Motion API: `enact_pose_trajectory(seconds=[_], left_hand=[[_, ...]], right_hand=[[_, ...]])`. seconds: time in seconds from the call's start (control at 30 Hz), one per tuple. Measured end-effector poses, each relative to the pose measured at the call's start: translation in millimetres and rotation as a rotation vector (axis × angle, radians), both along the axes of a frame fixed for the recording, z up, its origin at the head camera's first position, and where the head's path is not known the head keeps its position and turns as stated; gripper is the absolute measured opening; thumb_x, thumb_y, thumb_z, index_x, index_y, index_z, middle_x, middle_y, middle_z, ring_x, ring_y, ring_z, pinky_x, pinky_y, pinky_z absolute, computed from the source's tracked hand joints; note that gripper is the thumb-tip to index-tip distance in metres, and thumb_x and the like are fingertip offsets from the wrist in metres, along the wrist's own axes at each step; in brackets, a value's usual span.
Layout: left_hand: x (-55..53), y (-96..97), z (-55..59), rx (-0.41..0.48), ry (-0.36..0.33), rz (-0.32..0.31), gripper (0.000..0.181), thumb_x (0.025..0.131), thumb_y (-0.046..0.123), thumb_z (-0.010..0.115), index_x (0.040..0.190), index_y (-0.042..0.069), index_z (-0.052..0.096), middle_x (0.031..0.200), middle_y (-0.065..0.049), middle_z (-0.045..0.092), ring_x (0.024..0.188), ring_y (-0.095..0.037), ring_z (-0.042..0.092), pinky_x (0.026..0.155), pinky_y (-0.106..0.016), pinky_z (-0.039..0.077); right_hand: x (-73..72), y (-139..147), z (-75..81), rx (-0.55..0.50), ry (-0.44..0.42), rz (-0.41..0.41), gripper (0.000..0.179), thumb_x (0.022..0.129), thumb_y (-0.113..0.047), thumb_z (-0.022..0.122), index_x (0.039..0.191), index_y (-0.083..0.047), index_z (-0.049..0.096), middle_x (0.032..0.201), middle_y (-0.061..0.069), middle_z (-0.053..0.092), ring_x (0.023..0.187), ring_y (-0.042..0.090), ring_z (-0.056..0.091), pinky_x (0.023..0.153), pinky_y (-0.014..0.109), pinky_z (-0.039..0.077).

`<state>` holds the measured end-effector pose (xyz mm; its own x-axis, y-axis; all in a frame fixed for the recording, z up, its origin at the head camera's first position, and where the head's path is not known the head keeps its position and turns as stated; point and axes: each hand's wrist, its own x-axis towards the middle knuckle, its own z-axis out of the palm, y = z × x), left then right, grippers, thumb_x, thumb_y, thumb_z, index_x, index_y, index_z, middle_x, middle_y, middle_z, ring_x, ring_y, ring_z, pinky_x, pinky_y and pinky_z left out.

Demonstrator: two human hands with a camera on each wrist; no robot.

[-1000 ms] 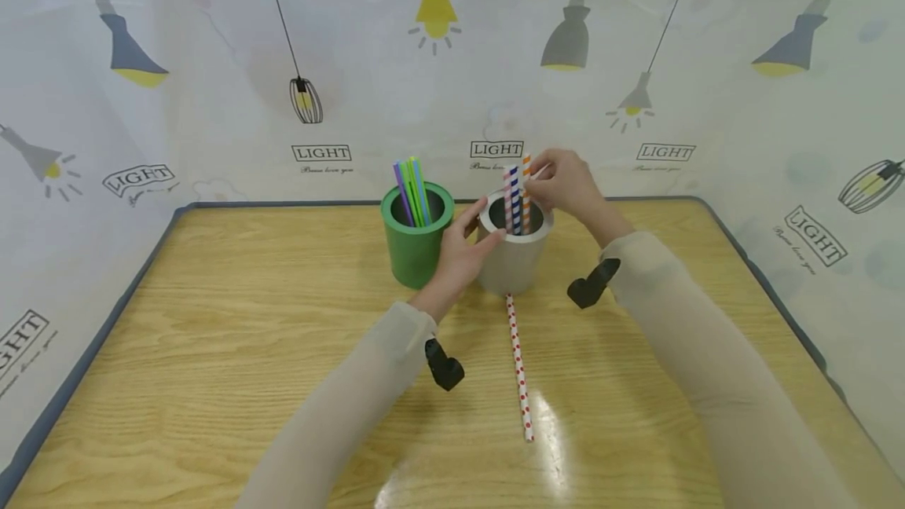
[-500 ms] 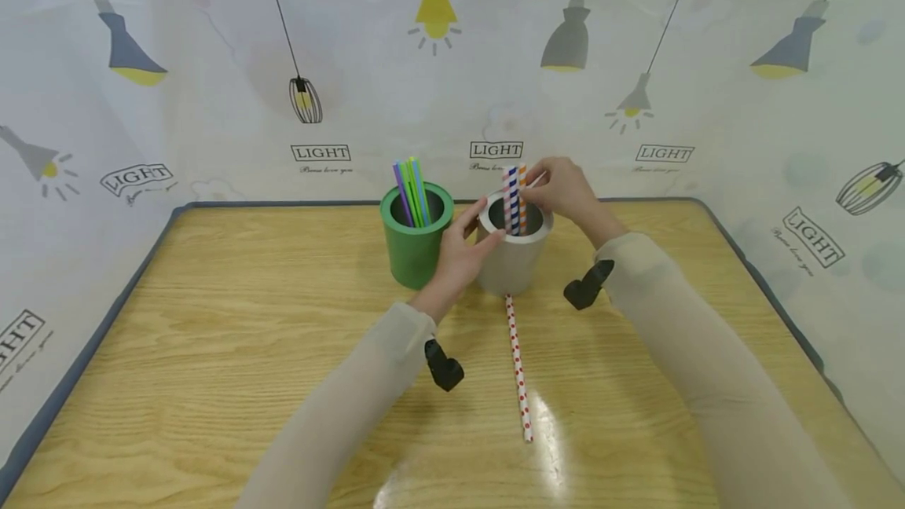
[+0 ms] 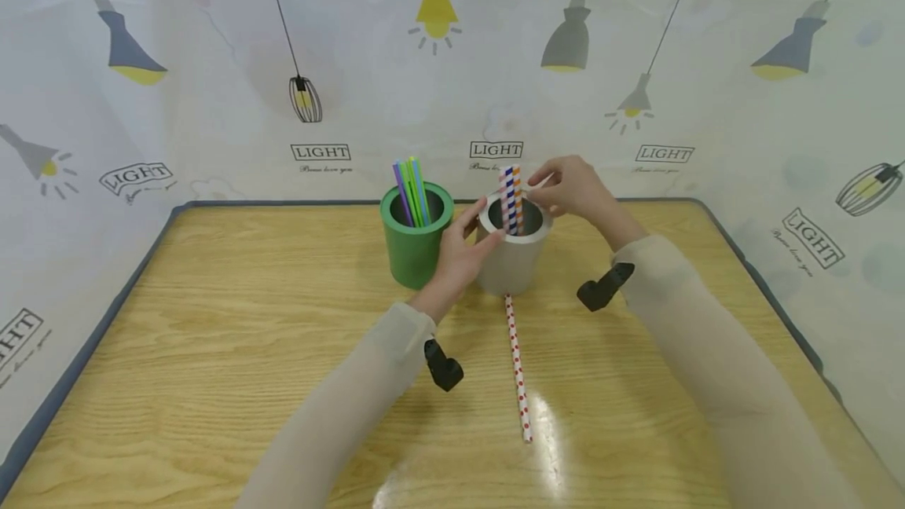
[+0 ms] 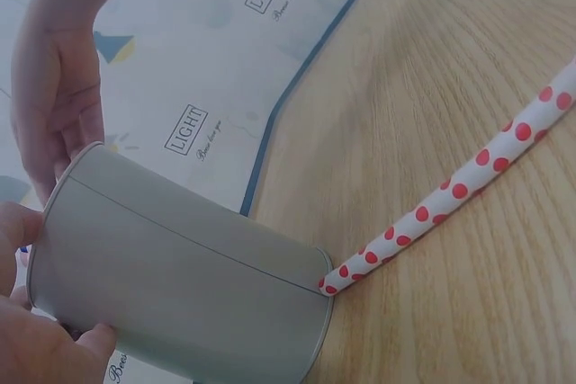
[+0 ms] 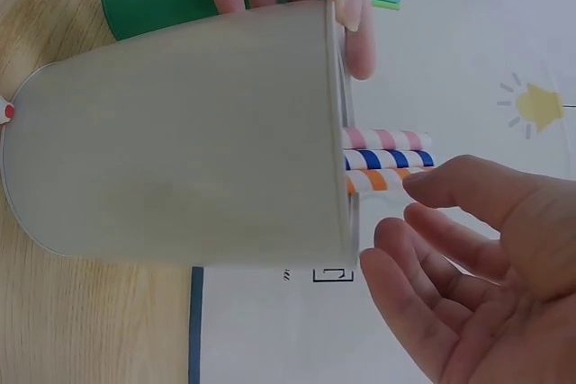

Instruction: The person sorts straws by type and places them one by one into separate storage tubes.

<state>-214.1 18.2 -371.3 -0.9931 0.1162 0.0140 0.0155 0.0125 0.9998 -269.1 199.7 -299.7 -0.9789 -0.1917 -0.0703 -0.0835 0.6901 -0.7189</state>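
Note:
A light grey can [image 3: 511, 267] stands on the table with striped paper straws inside it: a pink one [image 5: 387, 138], a dark blue one [image 5: 387, 159] and an orange one [image 5: 367, 181]. My left hand [image 3: 458, 259] grips the can at its left side, thumb at the rim and fingers along the wall. Over the can's right rim, my right hand [image 3: 576, 188] has its fingers spread loosely beside the orange straw, holding nothing. In the right wrist view, its thumb tip overlaps that straw's upper end. On the table lies a white straw with red dots [image 3: 519, 371], one end at the can's base.
Left of the grey can stands a green can [image 3: 412, 259] holding several purple, green and blue straws [image 3: 413, 193]. A printed wall sheet [image 3: 382, 93] closes off the back and sides of the wooden table [image 3: 233, 320].
The orange straw has gone down into the grey can beside the other striped straws. My right hand has let go of it and drawn back to the right; the left hand stays put.

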Motion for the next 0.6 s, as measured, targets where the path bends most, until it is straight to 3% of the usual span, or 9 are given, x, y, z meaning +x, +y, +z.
enact_pose_trajectory(seconds=[0.13,0.33,0.6], left_hand=[[-3.2,1.3,-6.5,-0.017,0.008,0.025,0.062,0.085,0.014,0.066,0.140,0.020,0.039,0.144,-0.002,0.034,0.129,-0.021,0.033,0.107,-0.038,0.027],[-4.4,1.7,-7.3,-0.019,0.031,0.038,0.062,0.084,0.015,0.067,0.139,0.020,0.040,0.143,-0.002,0.035,0.129,-0.022,0.034,0.106,-0.039,0.029],[-3.4,3.3,-6.9,-0.027,0.018,0.030,0.062,0.084,0.014,0.067,0.139,0.021,0.040,0.143,-0.002,0.035,0.129,-0.022,0.034,0.106,-0.040,0.028]], right_hand=[[6.9,6,1.7,-0.006,-0.010,0.039,0.026,0.085,-0.010,0.064,0.105,0.006,0.060,0.086,0.019,0.063,0.073,0.027,0.062,0.060,0.035,0.057],[22.5,17,3.1,0.018,-0.021,0.082,0.028,0.086,-0.011,0.063,0.106,0.007,0.060,0.085,0.019,0.063,0.078,0.033,0.061,0.058,0.034,0.056],[48.9,35,-2.9,0.059,-0.046,0.159,0.031,0.088,-0.020,0.062,0.108,0.004,0.062,0.084,0.013,0.063,0.076,0.024,0.060,0.064,0.036,0.056]])
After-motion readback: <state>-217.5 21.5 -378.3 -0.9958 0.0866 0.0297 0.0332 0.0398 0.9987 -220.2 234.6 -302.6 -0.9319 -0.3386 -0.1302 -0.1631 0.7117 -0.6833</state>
